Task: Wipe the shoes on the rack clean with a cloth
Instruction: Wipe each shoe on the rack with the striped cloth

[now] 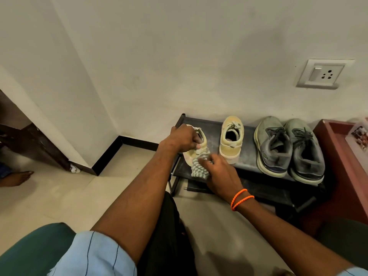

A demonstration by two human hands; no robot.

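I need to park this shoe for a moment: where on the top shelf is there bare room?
The top shelf is bare between the yellow shoe held by the left hand and the second yellow shoe, and again between that shoe and the grey pair. The grey pair crowds the right end. The right hand presses the striped cloth at the front left.

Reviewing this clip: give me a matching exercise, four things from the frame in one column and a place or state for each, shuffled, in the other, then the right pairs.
Column A
1. left hand
2. right hand
3. second yellow shoe
4. grey pair of shoes

Column B
a. stands untouched in the middle of the rack's top shelf
b. holds the striped cloth against the heel of the yellow shoe being cleaned
c. sits at the rack's end beside the red cabinet
d. grips that shoe at its opening

Pairs: 1-d, 2-b, 3-a, 4-c
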